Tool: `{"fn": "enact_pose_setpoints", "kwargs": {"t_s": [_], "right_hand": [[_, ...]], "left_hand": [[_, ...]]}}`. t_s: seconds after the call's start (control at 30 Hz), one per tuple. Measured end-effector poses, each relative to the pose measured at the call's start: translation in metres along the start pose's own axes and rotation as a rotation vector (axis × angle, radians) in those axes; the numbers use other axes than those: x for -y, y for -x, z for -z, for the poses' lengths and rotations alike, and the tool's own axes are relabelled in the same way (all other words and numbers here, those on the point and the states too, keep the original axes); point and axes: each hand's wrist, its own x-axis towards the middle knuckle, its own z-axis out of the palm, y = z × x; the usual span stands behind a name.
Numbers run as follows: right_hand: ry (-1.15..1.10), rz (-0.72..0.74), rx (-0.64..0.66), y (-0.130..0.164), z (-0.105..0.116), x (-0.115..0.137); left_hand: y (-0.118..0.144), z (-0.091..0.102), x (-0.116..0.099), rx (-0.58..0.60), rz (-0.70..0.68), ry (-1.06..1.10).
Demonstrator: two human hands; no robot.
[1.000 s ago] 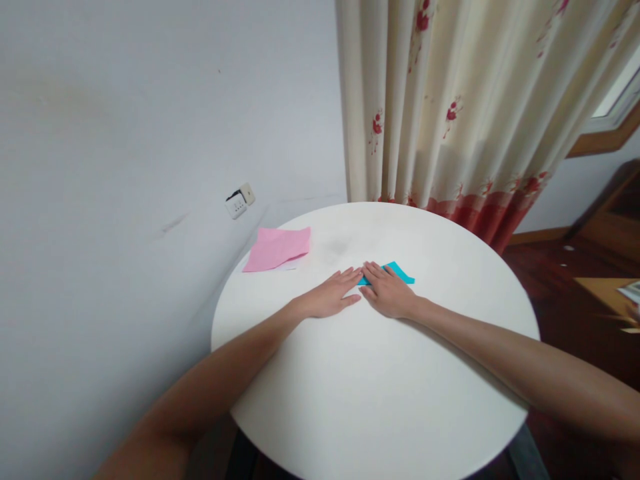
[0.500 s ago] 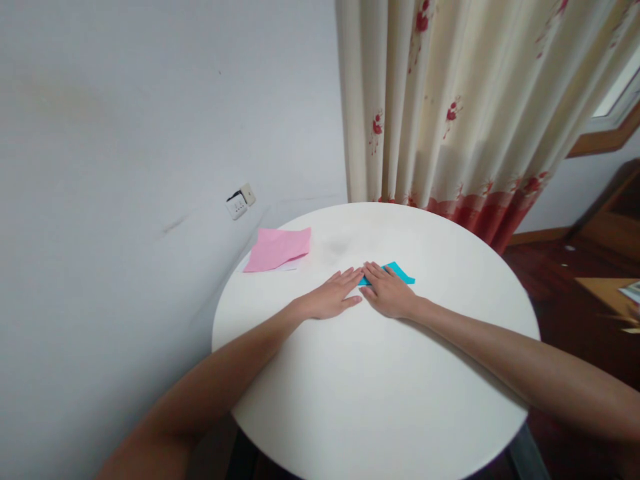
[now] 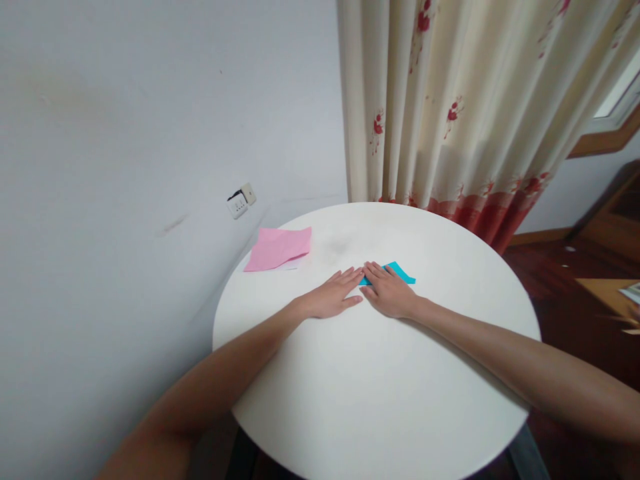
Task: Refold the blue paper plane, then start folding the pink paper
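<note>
Left hand [image 3: 333, 297]: lying flat, palm down, fingers spread on the table, fingertips touching the blue paper's edge.
Right hand [image 3: 390, 292]: pressing flat on the blue paper.
Blue paper [image 3: 400, 272]: thin folded sheet, pointed corner showing, lying mid-table under the right hand.
Pink paper [image 3: 278, 248]: flat, creased, resting well apart near the wall.
Table [image 3: 380, 393]: round, smooth, white.
Change: hands and papers staying as before.
</note>
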Motion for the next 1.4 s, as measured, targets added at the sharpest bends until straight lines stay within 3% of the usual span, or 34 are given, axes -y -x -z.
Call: {"fn": "enact_pose_setpoints", "kwargs": {"t_s": [1.4], "right_hand": [[0.003,-0.017,-0.024,0.0,-0.0021,0.0003]], "left_hand": [[-0.0013,-0.0054,0.0056,-0.01,-0.009,0.005]]}}
